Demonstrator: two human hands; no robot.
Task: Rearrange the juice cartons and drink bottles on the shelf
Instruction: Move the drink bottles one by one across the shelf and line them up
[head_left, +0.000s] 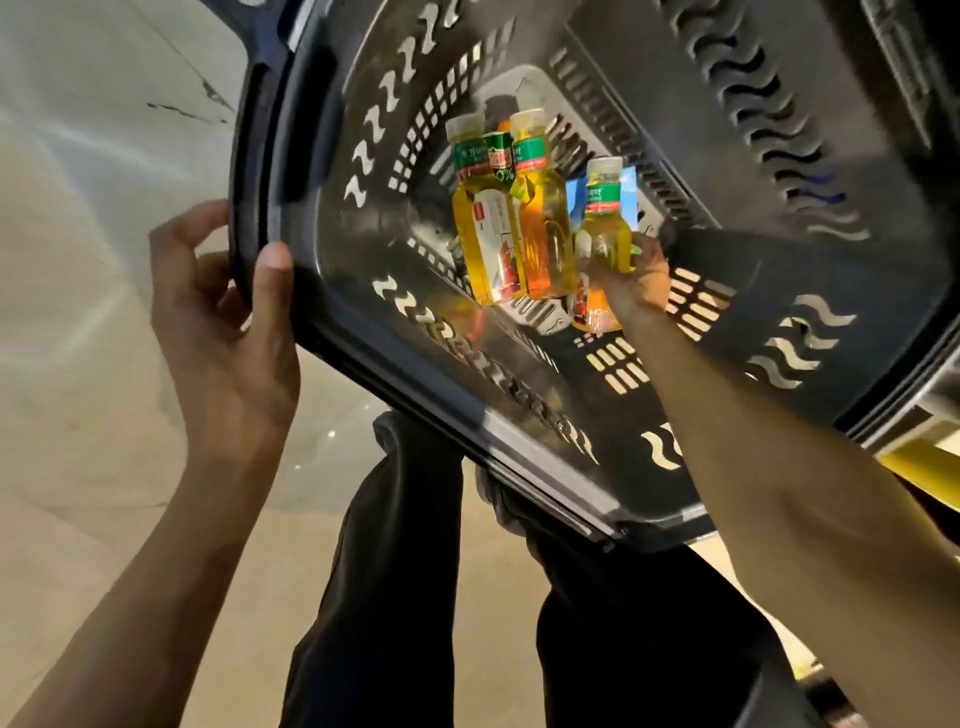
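The person leans over a dark plastic basket with wave-shaped slots in its walls, tipped toward them above their dark trousers and a pale floor. Their left hand grasps the rim at the basket's left end, thumb laid on the inner side and fingers curled round the outside. Their right hand reaches deep inside, toward the right side of the basket's bottom, and is wrapped round the lower half of a yellow juice bottle with a pale cap and a green band. Just to its left, two more yellow bottles lie side by side, touching, near the middle of the bottom. A green carton sits between their necks, and a blue carton shows behind the held bottle. A dark-capped bottle peeks out at the far edge.
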